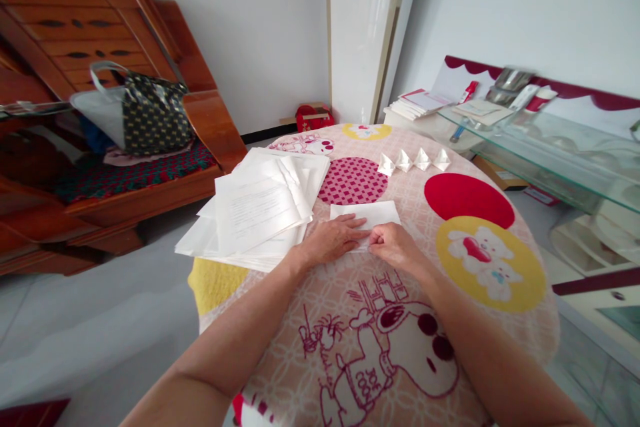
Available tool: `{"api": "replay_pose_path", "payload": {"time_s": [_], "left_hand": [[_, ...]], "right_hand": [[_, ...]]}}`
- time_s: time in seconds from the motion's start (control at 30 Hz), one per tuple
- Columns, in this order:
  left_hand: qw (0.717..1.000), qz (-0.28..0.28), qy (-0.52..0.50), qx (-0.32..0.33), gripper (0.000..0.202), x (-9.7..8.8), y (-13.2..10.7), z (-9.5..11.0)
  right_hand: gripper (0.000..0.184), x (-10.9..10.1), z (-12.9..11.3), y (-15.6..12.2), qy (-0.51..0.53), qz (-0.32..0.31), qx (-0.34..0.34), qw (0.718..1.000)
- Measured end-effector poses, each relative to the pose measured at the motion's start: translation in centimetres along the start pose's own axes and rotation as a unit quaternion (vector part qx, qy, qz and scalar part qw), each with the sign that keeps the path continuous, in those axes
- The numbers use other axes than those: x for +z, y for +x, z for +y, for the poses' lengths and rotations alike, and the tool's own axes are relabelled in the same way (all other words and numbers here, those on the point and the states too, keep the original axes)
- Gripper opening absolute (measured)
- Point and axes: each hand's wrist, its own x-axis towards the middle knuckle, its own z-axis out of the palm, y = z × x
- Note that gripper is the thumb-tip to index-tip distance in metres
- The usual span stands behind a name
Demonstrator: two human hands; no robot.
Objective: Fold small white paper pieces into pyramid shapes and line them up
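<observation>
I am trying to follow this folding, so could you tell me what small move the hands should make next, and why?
Probably slide the right hand along the near edge of the white sheet to press the crease, with the left hand pinning it. The left hand lies flat on the sheet, the right pinches its edge, and it is larger than the four folded pieces beyond.

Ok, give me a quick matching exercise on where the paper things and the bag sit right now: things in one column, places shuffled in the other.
Things:
1. single sheet
2. paper stack
3. four folded pieces
4. patterned bag

Places:
A. on the wooden bench
B. under the left hand and right hand
C. in a row at the far side of the table
D. at the table's left edge, beside the left hand

Pairs: 1-B, 2-D, 3-C, 4-A
</observation>
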Motion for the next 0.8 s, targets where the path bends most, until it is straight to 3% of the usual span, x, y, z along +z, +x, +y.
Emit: {"api": "replay_pose_path", "payload": {"time_s": [0.17,0.33,0.47,0.63,0.8], "left_hand": [[1.0,-0.014,0.022,0.006,0.045,0.3,0.2,-0.3],[0.999,-0.011,0.042,0.012,0.045,0.3,0.1,-0.4],[0.998,-0.009,0.051,0.021,0.045,0.2,0.0,-0.4],[0.999,0.016,0.046,0.022,0.044,0.4,-0.1,-0.3],[0.997,0.045,-0.008,0.067,0.04,0.7,-0.1,-0.3]], "right_hand": [[0.015,-2.1,0.9,-0.5,-0.008,-0.027,0.037,0.999],[0.015,-4.7,3.3,-1.0,-0.018,-0.049,0.088,0.995],[0.017,-6.0,4.6,-1.2,-0.039,-0.001,0.102,0.994],[0.007,-3.8,3.2,-0.7,0.135,0.041,0.017,0.99],[0.005,-1.1,2.1,0.1,0.112,0.016,-0.04,0.993]]}}
